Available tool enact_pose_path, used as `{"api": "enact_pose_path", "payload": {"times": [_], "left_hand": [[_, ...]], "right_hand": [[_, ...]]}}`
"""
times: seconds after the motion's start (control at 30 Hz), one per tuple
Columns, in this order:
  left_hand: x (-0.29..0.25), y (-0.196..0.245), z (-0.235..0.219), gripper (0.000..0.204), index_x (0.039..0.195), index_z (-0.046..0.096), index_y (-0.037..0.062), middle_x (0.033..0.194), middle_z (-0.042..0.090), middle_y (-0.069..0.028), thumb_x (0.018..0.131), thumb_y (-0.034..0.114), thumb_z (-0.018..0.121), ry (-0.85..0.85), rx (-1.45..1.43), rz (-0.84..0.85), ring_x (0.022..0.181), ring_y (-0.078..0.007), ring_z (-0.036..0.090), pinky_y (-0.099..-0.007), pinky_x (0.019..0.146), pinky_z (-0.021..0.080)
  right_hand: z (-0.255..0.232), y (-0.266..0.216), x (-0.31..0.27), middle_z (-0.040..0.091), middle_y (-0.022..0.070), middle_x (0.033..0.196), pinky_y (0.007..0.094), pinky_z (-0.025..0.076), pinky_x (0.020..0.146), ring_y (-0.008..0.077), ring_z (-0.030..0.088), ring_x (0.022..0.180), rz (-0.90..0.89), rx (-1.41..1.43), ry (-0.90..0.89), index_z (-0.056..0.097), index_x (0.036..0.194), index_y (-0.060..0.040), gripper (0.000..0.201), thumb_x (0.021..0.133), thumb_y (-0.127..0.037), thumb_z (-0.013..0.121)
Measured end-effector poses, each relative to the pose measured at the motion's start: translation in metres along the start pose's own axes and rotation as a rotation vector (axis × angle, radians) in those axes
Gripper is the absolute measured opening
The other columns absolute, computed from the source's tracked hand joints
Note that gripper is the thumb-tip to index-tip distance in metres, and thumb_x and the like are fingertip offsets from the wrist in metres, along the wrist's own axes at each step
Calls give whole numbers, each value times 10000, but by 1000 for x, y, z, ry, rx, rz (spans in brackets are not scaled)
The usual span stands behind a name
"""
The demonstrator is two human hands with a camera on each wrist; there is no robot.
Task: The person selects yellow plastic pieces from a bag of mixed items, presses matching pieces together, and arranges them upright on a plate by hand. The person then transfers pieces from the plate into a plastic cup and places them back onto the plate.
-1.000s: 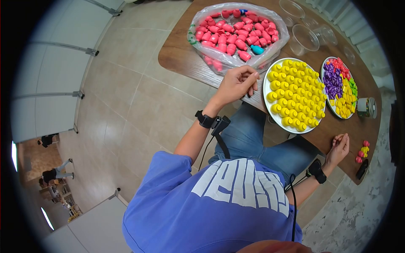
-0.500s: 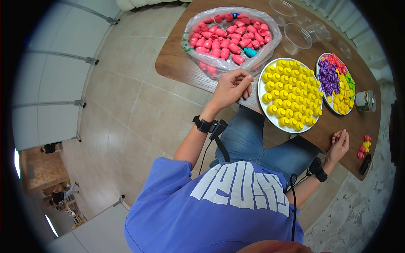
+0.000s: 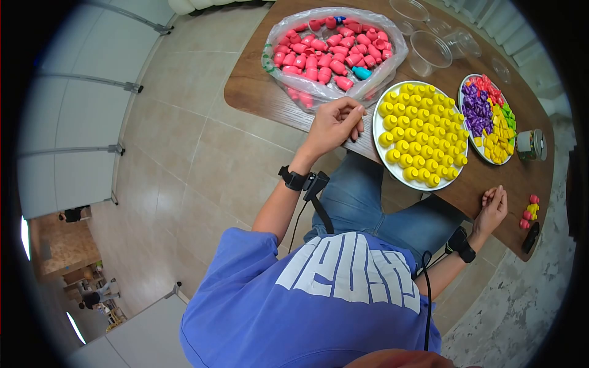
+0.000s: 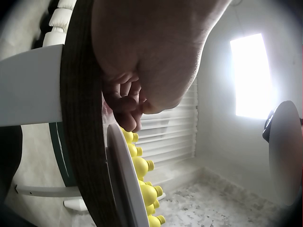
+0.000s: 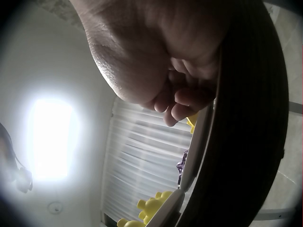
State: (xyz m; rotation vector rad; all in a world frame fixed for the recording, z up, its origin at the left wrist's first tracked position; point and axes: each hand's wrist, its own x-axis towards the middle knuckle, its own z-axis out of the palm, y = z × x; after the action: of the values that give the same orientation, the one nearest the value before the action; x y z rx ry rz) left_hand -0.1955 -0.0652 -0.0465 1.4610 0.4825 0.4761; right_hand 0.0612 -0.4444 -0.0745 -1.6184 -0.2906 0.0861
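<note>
My left hand (image 3: 336, 126) rests at the table's near edge with its fingers loosely curled and nothing in them. It lies between a clear plastic bag (image 3: 392, 64) full of pink bottle-shaped pieces (image 3: 319, 60) and a white round plate (image 3: 381, 161) of yellow bottle-shaped pieces (image 3: 423, 132). In the left wrist view, the fingers (image 4: 124, 101) hang beside the plate's rim. At the table edge on the right, my right hand (image 3: 492, 207) is loosely curled too, holding nothing. Nearest to it lies a small group of pink and yellow pieces (image 3: 531, 211).
A second plate (image 3: 464, 119) carries purple, red, yellow and green pieces. Beside it stands a lidded jar (image 3: 531, 146). Clear plastic tubs (image 3: 429, 52) are at the back. A black object (image 3: 530, 238) lies at the table's right end. One turquoise piece (image 3: 361, 73) sits among the pink ones.
The head view has shifted slightly, so the table things appear a little further left. Both hands keep the same loose pose at the table edge. A person in the far background has moved.
</note>
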Motion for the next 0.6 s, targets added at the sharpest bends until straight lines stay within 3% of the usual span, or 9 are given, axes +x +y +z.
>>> {"api": "enact_pose_path", "payload": {"times": [0.17,0.23,0.37,0.47,0.53,0.57,0.6], "left_hand": [[0,-2,0,170,1037,675,-21,746,689,-45,1053,138,616,5,-2,-4,584,-63,613,-221,539,484],[0,-5,0,181,1046,676,17,740,688,-32,1061,186,611,6,-8,20,562,-62,601,-202,484,409],[-4,-1,0,184,1047,673,11,726,680,-29,1066,180,603,30,-31,27,553,-64,599,-204,479,409],[-8,5,-5,169,1047,674,11,714,672,-26,1065,163,602,90,-96,92,553,-67,602,-204,481,416],[-10,6,-11,162,1043,674,12,700,667,-31,1068,152,597,275,6,297,554,-58,600,-198,487,419],[-11,11,-21,127,1085,691,18,778,713,-58,1033,121,638,343,123,259,669,-115,664,-243,612,497],[-6,15,-29,127,1085,691,18,778,713,-58,1033,121,638,347,125,258,669,-115,664,-243,612,497]], "right_hand": [[0,1,-1,556,8,795,200,362,584,54,469,676,2,2,1,530,827,-78,325,1113,-232,532],[0,0,-1,555,6,794,200,362,585,54,469,675,1,1,3,531,825,-79,328,1112,-238,535],[0,1,-1,555,4,795,201,362,587,54,469,676,-15,-3,-9,531,822,-81,330,1111,-240,539],[1,-1,0,552,3,790,201,362,588,53,468,675,0,-13,10,529,820,-82,333,1111,-243,539],[2,-1,-1,552,3,789,202,359,586,51,467,676,-5,7,6,527,818,-85,338,1111,-253,539],[1,-1,-2,552,3,789,202,359,586,51,467,676,-2,5,5,527,818,-85,338,1111,-253,539],[-1,0,-1,553,4,791,202,360,587,52,467,678,-4,2,4,529,821,-84,336,1111,-253,539]]}}
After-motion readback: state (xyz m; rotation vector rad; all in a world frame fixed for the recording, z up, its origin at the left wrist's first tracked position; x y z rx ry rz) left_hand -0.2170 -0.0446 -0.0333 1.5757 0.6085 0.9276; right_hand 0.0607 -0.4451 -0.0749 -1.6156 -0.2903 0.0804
